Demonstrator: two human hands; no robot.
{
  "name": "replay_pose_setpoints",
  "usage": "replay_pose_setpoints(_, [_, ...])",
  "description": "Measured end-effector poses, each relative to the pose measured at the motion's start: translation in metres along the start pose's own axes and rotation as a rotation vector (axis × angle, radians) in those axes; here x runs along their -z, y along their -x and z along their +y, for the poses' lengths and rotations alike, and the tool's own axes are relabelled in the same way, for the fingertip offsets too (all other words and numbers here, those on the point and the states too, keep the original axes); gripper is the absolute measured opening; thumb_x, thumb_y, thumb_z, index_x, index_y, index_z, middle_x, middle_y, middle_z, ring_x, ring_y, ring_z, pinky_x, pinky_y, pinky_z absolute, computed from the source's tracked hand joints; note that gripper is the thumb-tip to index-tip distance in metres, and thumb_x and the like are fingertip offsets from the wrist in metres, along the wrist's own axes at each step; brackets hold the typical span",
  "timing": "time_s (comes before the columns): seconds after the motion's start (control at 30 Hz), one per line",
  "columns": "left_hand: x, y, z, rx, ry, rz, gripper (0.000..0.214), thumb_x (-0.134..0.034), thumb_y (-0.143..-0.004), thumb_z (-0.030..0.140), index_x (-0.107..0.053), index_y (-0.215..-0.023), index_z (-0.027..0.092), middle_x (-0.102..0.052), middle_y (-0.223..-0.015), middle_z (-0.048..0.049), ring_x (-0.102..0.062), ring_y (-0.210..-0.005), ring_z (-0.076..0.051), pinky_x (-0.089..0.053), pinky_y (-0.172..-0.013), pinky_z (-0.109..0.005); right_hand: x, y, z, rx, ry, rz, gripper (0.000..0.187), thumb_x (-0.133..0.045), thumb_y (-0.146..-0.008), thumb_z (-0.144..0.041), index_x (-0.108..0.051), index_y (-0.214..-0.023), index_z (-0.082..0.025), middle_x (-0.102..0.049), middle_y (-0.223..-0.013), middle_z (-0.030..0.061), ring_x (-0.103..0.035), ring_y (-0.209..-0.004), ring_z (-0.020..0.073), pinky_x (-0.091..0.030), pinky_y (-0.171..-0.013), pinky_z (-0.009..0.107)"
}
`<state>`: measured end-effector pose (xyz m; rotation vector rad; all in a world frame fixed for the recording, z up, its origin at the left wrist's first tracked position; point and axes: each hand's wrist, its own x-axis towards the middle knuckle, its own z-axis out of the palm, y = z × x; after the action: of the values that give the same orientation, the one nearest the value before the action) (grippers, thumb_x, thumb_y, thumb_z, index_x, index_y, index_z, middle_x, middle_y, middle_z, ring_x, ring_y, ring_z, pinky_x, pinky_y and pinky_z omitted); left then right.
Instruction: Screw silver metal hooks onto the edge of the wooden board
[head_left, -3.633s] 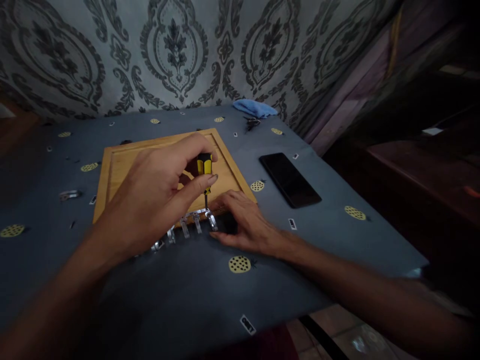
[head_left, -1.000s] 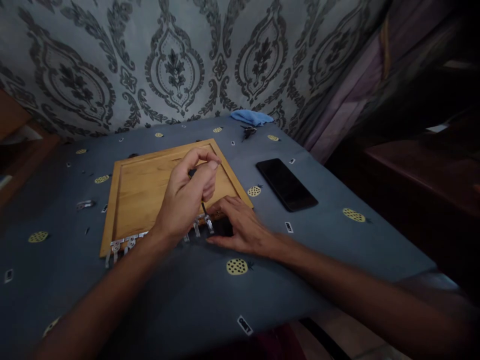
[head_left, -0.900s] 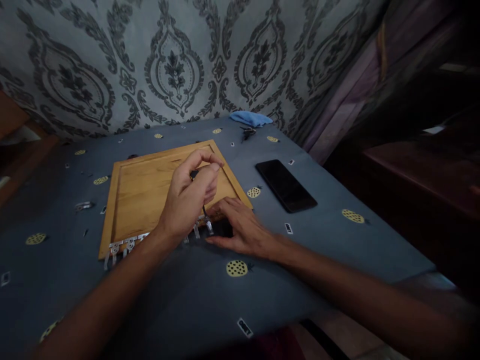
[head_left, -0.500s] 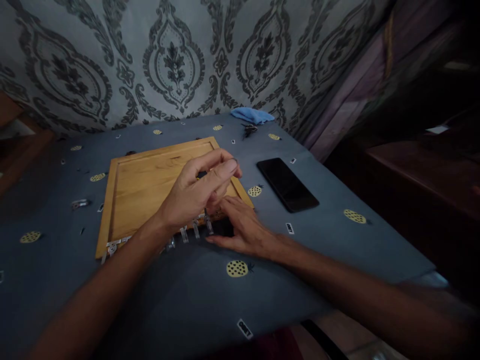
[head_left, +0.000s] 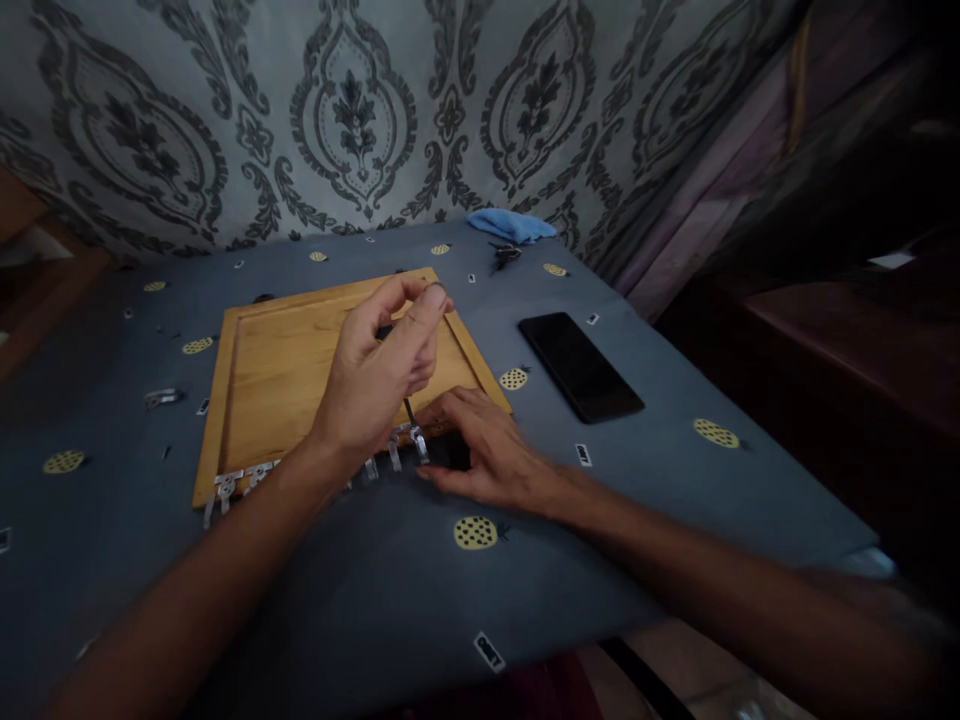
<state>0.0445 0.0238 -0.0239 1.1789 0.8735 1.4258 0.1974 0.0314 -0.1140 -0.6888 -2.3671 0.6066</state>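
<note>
A framed wooden board [head_left: 285, 370] lies flat on the table, a row of metal hooks [head_left: 227, 488] along its near edge. My left hand [head_left: 379, 375] is above the board's right half, its fingers closed round a screwdriver [head_left: 409, 408]. The handle is mostly hidden in the palm; the thin dark shaft points down at the hook [head_left: 418, 442] near the right end. My right hand [head_left: 487, 450] grips the near edge at the right corner, fingers on the wood beside that hook and thumb lower in front. My left forearm covers part of the row.
A loose metal hook [head_left: 163, 397] lies left of the board. To the right is a black phone [head_left: 581, 366]. Behind are a blue cloth [head_left: 511, 226] and a small dark object [head_left: 505, 256]. The patterned tablecloth [head_left: 645, 540] ends at the right edge; a curtain hangs behind.
My left hand has shifted slightly left and up, and the screwdriver shaft now shows below it. My right hand stays at the board's edge. The view has moved a little.
</note>
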Motion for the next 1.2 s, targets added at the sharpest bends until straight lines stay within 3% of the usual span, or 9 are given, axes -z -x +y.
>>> replay_pose_setpoints(0.47, [0.006,-0.002,0.001,0.028,0.013,-0.25,0.018,-0.063,-0.091,0.033,-0.057,-0.078,0.021,-0.031,-0.047,0.0106,-0.022,-0.038,-0.006,-0.019,-0.039,-0.023,0.001,-0.001,-0.002,-0.043,0.004,-0.026,0.029,-0.071,-0.078,-0.03,-0.055,-0.101,-0.021,-0.067,-0.097,0.0069,-0.062,-0.093,0.0251,-0.05,-0.084,0.041])
replay_pose_setpoints(0.57, [0.007,-0.001,0.005,0.005,0.018,-0.222,0.016,-0.06,-0.093,0.03,-0.058,-0.079,0.021,-0.026,-0.046,0.0109,-0.017,-0.038,-0.006,-0.015,-0.04,-0.024,0.0,-0.001,-0.002,-0.031,0.009,-0.016,0.03,-0.072,-0.078,-0.03,-0.055,-0.101,-0.021,-0.067,-0.096,0.0069,-0.062,-0.093,0.0251,-0.05,-0.083,0.041])
replay_pose_setpoints(0.7, [0.01,0.0,0.022,-0.129,-0.03,-0.089,0.018,-0.058,-0.094,0.027,-0.056,-0.076,0.022,-0.023,-0.046,0.0104,-0.015,-0.039,-0.007,-0.013,-0.04,-0.025,0.0,-0.001,0.0,-0.026,0.011,-0.025,0.03,-0.072,-0.079,-0.03,-0.055,-0.102,-0.022,-0.067,-0.097,0.0062,-0.062,-0.094,0.0251,-0.049,-0.083,0.041])
replay_pose_setpoints(0.8, [0.022,0.003,0.036,-0.208,-0.366,-0.082,0.017,-0.063,-0.092,0.031,-0.06,-0.078,0.021,-0.033,-0.051,0.0073,-0.027,-0.044,-0.008,-0.021,-0.043,-0.025,0.0,-0.001,0.001,-0.018,0.006,-0.03,0.03,-0.072,-0.079,-0.03,-0.055,-0.103,-0.021,-0.066,-0.098,0.0064,-0.061,-0.095,0.025,-0.049,-0.084,0.041])
replay_pose_setpoints(0.93, [0.05,0.018,0.039,-0.125,-1.086,-0.367,0.028,-0.069,-0.086,0.048,-0.068,-0.086,0.02,-0.057,-0.063,0.0019,-0.049,-0.055,-0.013,-0.029,-0.049,-0.026,-0.001,-0.001,0.001,0.004,0.014,-0.014,0.028,-0.073,-0.08,-0.031,-0.055,-0.1,-0.021,-0.065,-0.095,0.0055,-0.061,-0.091,0.0238,-0.048,-0.081,0.038])
replay_pose_setpoints(1.0, [0.062,0.029,0.034,-0.137,-1.368,-0.446,0.038,-0.068,-0.086,0.057,-0.068,-0.095,0.02,-0.066,-0.079,-0.0017,-0.058,-0.068,-0.018,-0.033,-0.054,-0.028,-0.001,0.0,0.001,0.011,0.009,-0.011,0.028,-0.073,-0.081,-0.03,-0.055,-0.1,-0.021,-0.065,-0.095,0.0054,-0.061,-0.09,0.0234,-0.047,-0.081,0.037])
replay_pose_setpoints(1.07, [0.066,0.039,0.027,-0.138,-1.55,-0.519,0.044,-0.068,-0.085,0.06,-0.067,-0.101,0.019,-0.066,-0.092,-0.0045,-0.062,-0.086,-0.024,-0.04,-0.065,-0.031,-0.001,0.0,0.001,0.013,0.007,-0.008,0.028,-0.073,-0.081,-0.03,-0.055,-0.1,-0.021,-0.065,-0.096,0.0057,-0.061,-0.092,0.0233,-0.047,-0.081,0.036])
replay_pose_setpoints(1.2, [0.058,0.052,0.016,0.065,-1.711,-0.623,0.045,-0.068,-0.086,0.058,-0.066,-0.108,0.019,-0.062,-0.103,-0.0066,-0.061,-0.102,-0.029,-0.047,-0.077,-0.039,-0.003,0.001,0.002,0.014,0.012,0.013,0.029,-0.074,-0.081,-0.031,-0.055,-0.1,-0.021,-0.065,-0.096,0.0051,-0.06,-0.092,0.0233,-0.046,-0.081,0.036])
